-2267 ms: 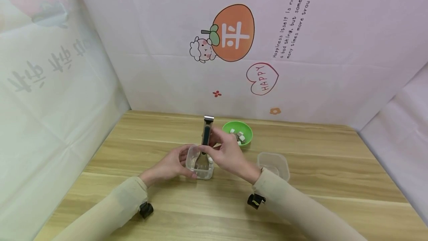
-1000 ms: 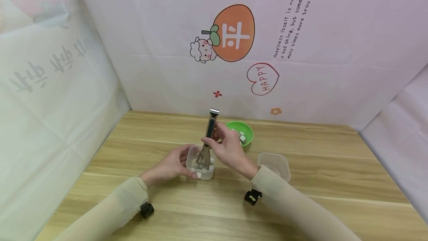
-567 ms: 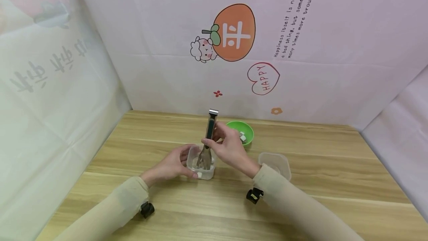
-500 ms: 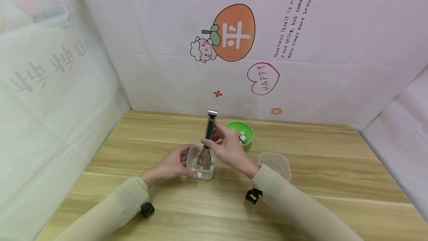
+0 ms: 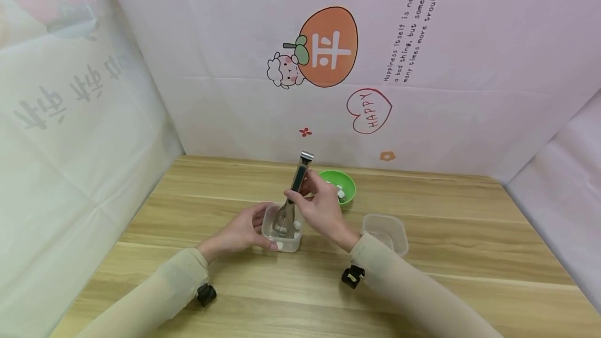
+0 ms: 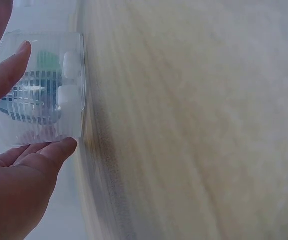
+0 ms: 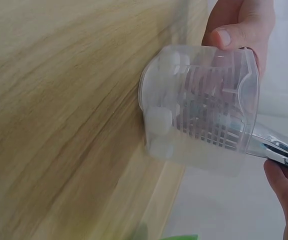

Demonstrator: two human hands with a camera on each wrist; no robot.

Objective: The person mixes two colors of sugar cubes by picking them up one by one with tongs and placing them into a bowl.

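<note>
My left hand point(image 5: 239, 231) grips a clear plastic container point(image 5: 287, 245) on the table, thumb on the near side and fingers around the far side. Metal tongs point(image 5: 300, 175) with dark grips are pinched upright but tilted right in my right hand point(image 5: 321, 213). Their wide lower ends reach down inside the container, where a white piece shows at the tips. Several small white cubes point(image 7: 159, 120) lie at the container's bottom in the right wrist view. Behind the right hand, a green bowl point(image 5: 351, 184) holds more white and greyish cubes, partly hidden by that hand.
A second clear plastic container point(image 5: 396, 228) stands to the right, partly behind the right wrist. The wooden table point(image 5: 263, 291) ends at a printed white cloth wall point(image 5: 235, 113), with cloth on both sides too.
The tongs' top has shifted right and slightly up, so they lean more. Their lower ends, spread apart moments ago, now look closer together. The left hand and container have stayed put.
</note>
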